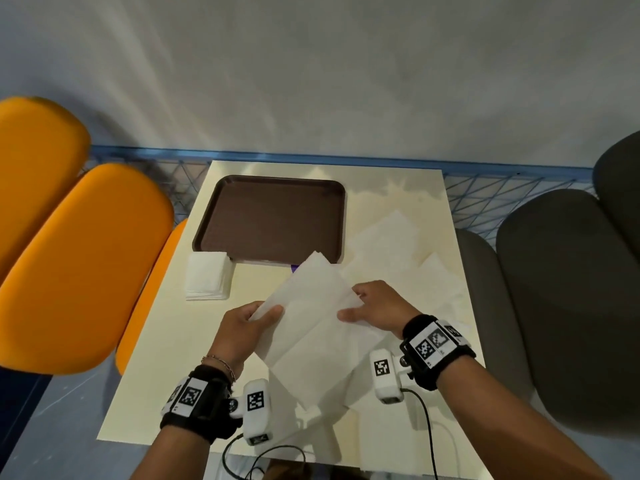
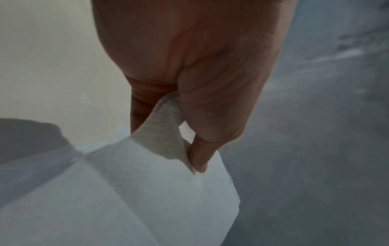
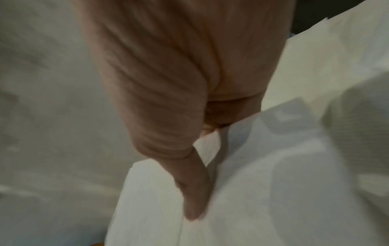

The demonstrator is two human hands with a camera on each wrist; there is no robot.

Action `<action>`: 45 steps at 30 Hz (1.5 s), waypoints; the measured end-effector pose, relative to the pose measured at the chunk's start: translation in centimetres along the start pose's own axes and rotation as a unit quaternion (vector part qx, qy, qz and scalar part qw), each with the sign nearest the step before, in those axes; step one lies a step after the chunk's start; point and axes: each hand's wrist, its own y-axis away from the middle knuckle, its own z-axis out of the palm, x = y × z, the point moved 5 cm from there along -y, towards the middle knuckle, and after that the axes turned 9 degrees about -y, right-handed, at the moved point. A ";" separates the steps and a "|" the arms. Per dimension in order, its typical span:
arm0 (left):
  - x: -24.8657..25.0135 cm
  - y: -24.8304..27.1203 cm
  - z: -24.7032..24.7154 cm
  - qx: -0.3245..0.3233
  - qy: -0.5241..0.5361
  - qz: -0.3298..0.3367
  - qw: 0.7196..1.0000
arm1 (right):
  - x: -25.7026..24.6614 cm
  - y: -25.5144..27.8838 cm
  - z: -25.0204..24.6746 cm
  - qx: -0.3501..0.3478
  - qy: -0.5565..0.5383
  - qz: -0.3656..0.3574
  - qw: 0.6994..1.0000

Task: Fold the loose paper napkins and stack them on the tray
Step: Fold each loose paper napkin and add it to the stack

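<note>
Both hands pinch one napkin (image 1: 313, 317) held up over the surface (image 1: 166, 368) — left hand (image 1: 242, 327) on its left edge, right hand (image 1: 379, 304) on its right. Its long axis runs diagonally away toward the tray (image 1: 270, 220), which sits straight ahead, closer to the left hand.

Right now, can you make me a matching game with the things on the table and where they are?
Things:
1. dark brown plastic tray
2. small stack of folded white napkins
3. big unfolded white paper napkin
4. loose white napkins

Places:
A. held in both hands
B. spread out right of the tray
C. at the table's far side
D. touching the tray's near left corner

Pairs: 1-C, 2-D, 3-A, 4-B
</note>
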 end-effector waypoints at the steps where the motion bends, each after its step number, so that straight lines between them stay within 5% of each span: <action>1: -0.5 -0.2 -0.1 -0.002 -0.004 -0.002 1.000 | 0.9 0.0 -0.1 0.011 0.004 0.015 1.000; 7: -3.5 -1.6 0.3 -0.020 -0.081 0.007 0.996 | 2.6 0.9 -0.9 0.098 0.026 0.072 0.992; 14: -6.2 -3.7 1.6 -0.058 -0.289 -0.027 0.955 | 0.8 1.7 0.1 0.039 0.069 0.043 0.996; 24: 1.0 -1.1 3.9 -0.253 -0.135 0.175 0.942 | -9.8 8.1 2.8 -0.102 0.222 -0.135 0.960; 31: 4.4 0.4 4.2 -0.158 -0.136 0.186 0.960 | -9.6 8.5 0.5 0.013 0.276 -0.138 0.951; 35: 5.5 1.6 4.2 -0.053 -0.220 0.282 0.932 | -8.0 7.9 1.5 0.014 0.273 -0.119 0.955; 38: 5.9 3.3 4.0 -0.118 -0.207 0.325 0.915 | -7.6 7.5 1.6 0.050 0.248 -0.160 0.954; 41: 5.7 4.1 3.2 -0.238 -0.119 0.276 0.924 | -7.9 7.9 0.9 0.066 0.224 -0.182 0.955; 43: 5.3 3.2 2.0 -0.209 -0.054 0.226 0.950 | -8.3 8.4 0.5 0.042 0.214 -0.181 0.959; 45: 5.1 1.9 0.9 -0.106 -0.111 0.238 0.959 | -8.7 8.9 0.2 0.013 0.207 -0.182 0.961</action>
